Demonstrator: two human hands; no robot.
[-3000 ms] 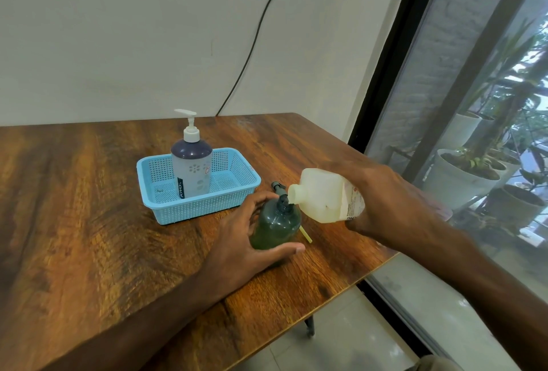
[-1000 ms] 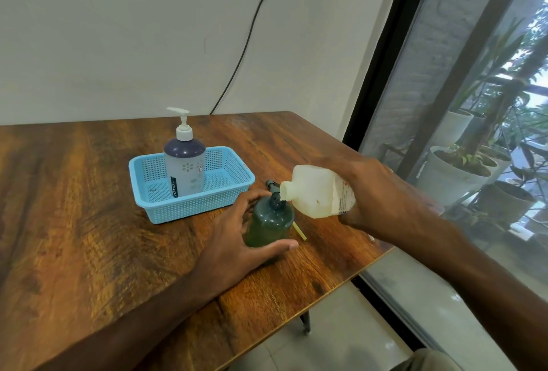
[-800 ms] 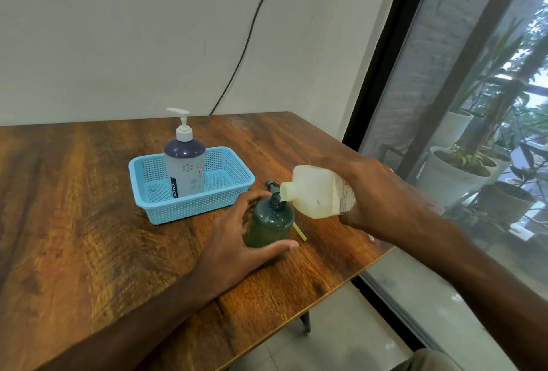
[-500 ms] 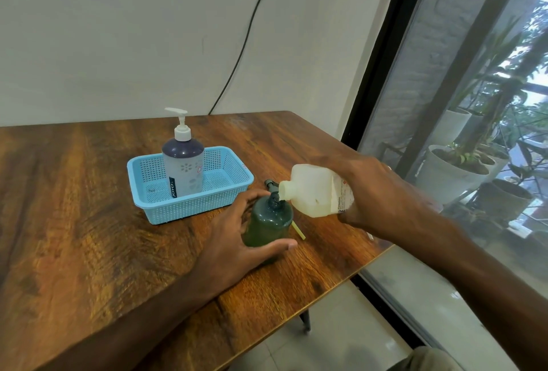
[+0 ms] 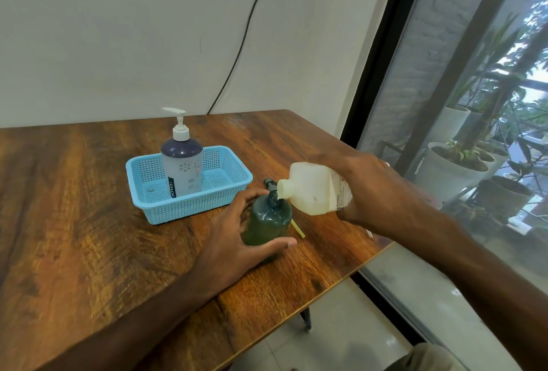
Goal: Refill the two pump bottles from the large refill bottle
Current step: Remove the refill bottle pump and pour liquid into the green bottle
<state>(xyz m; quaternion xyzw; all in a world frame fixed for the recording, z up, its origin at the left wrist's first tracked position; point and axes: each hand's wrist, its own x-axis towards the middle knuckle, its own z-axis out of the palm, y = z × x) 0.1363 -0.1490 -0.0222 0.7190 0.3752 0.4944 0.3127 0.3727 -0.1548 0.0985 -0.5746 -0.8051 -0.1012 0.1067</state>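
Observation:
A dark green pump bottle stands open-necked on the wooden table, with my left hand wrapped around its left side and base. My right hand holds the pale, translucent refill bottle tipped on its side, its spout touching the green bottle's neck. The green bottle's removed pump lies on the table behind it: black head, yellowish tube. A second pump bottle, grey with a dark top and white pump, stands upright in a blue basket.
The table's right edge runs close to my right arm, with tiled floor below. A glass window with a black frame stands at the right, potted plants outside it. A black cable hangs down the white wall.
Both hands and both bottles keep the same pose; the refill bottle stays tipped at the green bottle's neck. Only the camera view has drifted slightly.

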